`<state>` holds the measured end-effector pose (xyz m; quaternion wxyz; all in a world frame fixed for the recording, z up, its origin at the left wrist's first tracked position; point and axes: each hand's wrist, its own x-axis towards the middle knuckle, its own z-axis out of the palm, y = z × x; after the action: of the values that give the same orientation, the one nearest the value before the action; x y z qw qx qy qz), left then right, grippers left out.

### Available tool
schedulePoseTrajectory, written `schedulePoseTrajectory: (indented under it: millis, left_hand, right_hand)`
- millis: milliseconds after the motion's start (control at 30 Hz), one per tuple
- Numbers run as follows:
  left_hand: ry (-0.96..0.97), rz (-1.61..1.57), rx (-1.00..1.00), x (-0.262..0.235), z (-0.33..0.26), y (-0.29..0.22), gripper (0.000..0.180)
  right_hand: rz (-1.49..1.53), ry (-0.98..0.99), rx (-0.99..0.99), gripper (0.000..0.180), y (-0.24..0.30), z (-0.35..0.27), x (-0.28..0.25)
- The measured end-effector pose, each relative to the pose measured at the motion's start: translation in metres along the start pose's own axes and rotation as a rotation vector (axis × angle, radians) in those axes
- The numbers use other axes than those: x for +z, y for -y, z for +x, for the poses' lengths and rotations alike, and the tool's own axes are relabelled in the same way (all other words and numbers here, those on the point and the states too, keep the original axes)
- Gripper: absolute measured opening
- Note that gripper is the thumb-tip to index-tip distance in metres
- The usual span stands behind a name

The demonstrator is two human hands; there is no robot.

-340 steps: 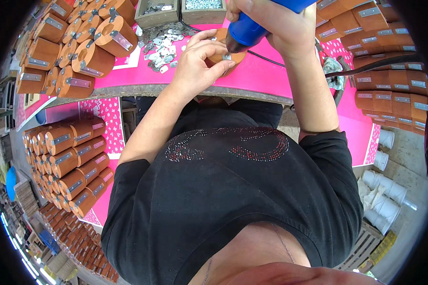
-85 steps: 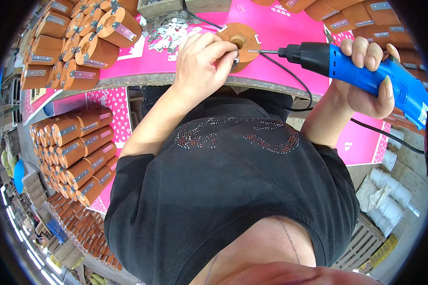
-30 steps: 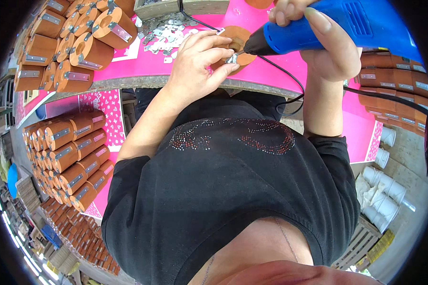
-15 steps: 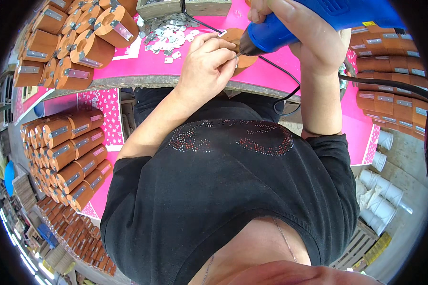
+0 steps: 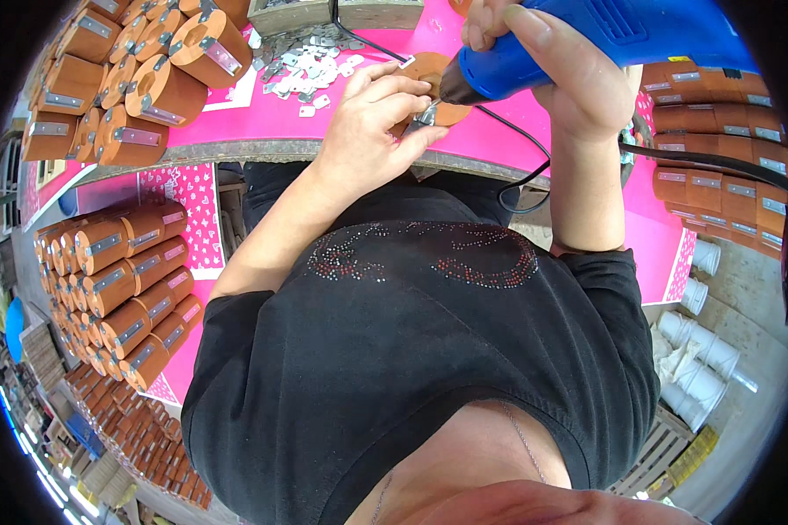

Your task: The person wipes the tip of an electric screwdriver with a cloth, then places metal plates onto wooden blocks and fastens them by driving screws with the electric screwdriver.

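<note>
The left hand, half closed, grips the block on the desk at its metal tab; the right hand is wrapped around the driver. Held clear moments ago, the driver now reaches the tab: fastening seems under way.

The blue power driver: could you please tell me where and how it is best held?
Around its thick blue body, probably from the right: that rounded length extends rightward, while the dark nose tapers left toward the wooden piece and is better left clear.
</note>
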<state>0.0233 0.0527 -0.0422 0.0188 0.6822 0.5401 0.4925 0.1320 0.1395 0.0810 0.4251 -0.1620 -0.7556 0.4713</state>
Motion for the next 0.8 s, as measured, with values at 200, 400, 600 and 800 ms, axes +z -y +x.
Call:
schedulePoseTrajectory:
  millis: [200, 400, 600, 800]
  left_hand:
    - [0.025, -0.027, -0.007, 0.0, -0.003, 0.004, 0.024]
    - [0.003, -0.03, -0.011, 0.002, -0.004, 0.004, 0.023]
    - [-0.007, -0.028, -0.015, 0.002, -0.004, 0.003, 0.022]
    - [-0.018, -0.024, -0.016, 0.003, -0.004, 0.002, 0.022]
  right_hand:
    - [-0.044, -0.006, -0.145, 0.014, 0.013, 0.0, 0.001]
    - [-0.496, -0.025, -0.31, 0.013, 0.012, -0.002, -0.001]
    - [-0.086, 0.038, -0.114, 0.012, 0.005, -0.005, -0.003]
    - [0.658, 0.174, -0.619, 0.022, -0.039, 0.007, 0.003]
